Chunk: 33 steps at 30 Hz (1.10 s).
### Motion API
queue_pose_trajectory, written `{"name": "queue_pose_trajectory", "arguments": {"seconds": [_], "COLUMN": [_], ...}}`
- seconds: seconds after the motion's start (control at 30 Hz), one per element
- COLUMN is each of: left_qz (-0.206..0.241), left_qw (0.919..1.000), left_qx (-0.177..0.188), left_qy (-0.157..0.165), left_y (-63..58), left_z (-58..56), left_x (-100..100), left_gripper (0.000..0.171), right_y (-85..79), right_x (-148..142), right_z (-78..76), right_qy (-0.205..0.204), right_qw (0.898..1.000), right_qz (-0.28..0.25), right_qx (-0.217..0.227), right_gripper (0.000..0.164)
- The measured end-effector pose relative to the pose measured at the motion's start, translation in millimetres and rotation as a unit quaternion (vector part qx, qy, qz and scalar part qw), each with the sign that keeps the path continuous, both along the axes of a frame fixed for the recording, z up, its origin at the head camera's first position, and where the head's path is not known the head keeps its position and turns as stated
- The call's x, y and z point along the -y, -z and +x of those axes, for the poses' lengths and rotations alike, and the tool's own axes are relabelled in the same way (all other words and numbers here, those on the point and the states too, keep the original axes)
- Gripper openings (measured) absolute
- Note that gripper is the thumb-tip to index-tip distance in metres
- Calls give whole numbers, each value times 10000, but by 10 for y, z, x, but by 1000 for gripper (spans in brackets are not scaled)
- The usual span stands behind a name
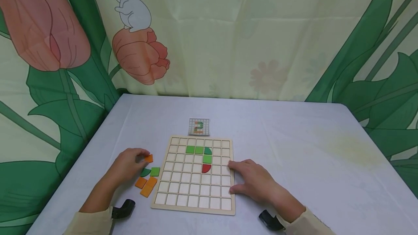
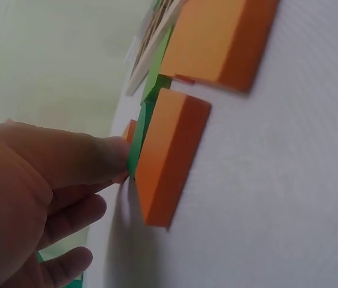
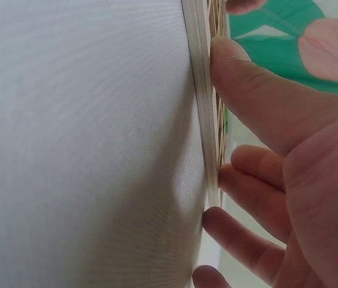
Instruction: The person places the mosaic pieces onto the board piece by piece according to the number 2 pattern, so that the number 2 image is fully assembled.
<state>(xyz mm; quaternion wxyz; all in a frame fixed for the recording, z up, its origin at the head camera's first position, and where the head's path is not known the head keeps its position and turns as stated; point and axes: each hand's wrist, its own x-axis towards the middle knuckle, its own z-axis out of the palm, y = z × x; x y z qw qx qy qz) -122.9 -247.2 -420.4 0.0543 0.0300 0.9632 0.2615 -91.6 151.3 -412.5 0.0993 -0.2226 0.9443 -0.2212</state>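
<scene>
At the left of the wooden grid board (image 1: 192, 211), my left hand (image 1: 125, 168) pinches a small orange block (image 1: 148, 158) between thumb and fingertips. In the left wrist view the thumb hides most of that orange block (image 2: 130, 128). Just below the hand lie a dark green rounded block (image 1: 145, 172), a light green square block (image 1: 155, 171) and two more orange blocks (image 1: 148, 186). On the board sit several green blocks (image 1: 199, 150) and a red rounded block (image 1: 206, 168). My right hand (image 1: 256, 180) rests its spread thumb and fingers against the board's right edge.
Behind the board lies a small pattern card (image 1: 199, 127) with a coloured figure like a 2. A white cloth covers the table (image 1: 294, 137). A printed curtain (image 1: 212, 46) hangs at the back. Black wrist devices (image 1: 124, 209) sit by both sleeves.
</scene>
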Motion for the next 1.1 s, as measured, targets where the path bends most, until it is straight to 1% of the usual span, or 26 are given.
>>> {"name": "queue_pose_trajectory", "arguments": {"seconds": [0.17,0.33,0.47,0.6,0.73,0.93,1.1], "left_qz": [-171,-110,-82,-81,-57,-61,9], "left_qw": [9998,9999,9999,9996,9991,9967,9957], "left_qx": [-38,-13,-53,-127,-116,-162,-171], "left_qy": [94,74,130,251,404,789,906], "left_y": [-39,-70,-117,-174,-207,-207,-183], "left_z": [12,41,79,105,125,154,139], "left_x": [-36,-79,-150,-247,-353,-492,-615], "left_gripper": [28,29,30,31,30,28,25], "right_y": [2,2,-4,-8,-6,4,12], "right_x": [1,2,-2,-3,-1,-13,-22], "right_z": [2,3,6,9,11,8,5], "right_qy": [0,-14,-32,-17,-11,-84,-116], "right_qw": [10000,10000,10000,10000,10000,9999,9998], "right_qz": [-9,-18,-22,-17,-25,-23,-30], "right_qx": [18,29,3,9,11,-116,-153], "right_gripper": [71,71,70,70,70,69,69]}}
